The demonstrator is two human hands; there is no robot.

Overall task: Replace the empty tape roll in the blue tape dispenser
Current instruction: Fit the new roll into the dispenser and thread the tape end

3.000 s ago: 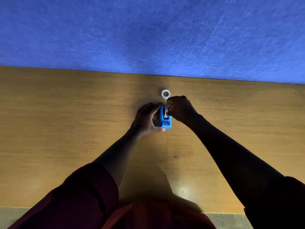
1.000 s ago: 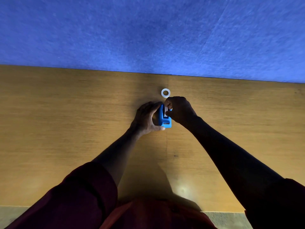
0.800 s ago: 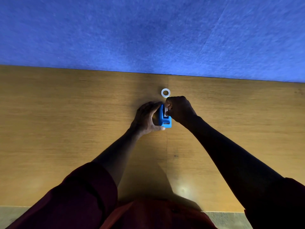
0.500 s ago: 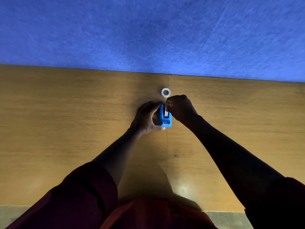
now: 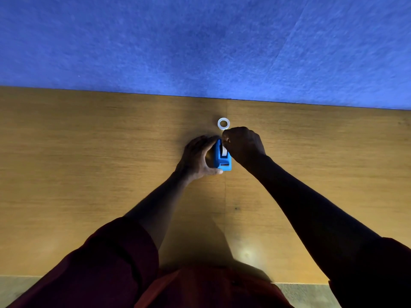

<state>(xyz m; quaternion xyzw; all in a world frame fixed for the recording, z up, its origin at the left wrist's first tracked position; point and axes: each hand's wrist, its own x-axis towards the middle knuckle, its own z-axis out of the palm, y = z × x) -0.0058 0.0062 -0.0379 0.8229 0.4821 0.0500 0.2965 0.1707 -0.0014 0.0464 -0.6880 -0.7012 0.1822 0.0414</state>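
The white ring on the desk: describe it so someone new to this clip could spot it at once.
Find the wooden desk under the blue wall panel, then the seam down its middle. The white ring lies flat near the far edge, just beyond the right hand. It is the only loose item, pale and hollow, unlike the blue tape dispenser.

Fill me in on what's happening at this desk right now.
A person is working on a small blue tape dispenser on a wooden desk. The left hand grips the dispenser's side to steady it. The right hand, fingers curled, works at the dispenser's top, where a white strip of tape shows; what it pinches is hidden. A white ring, apparently the empty tape core, lies on the desk just beyond.
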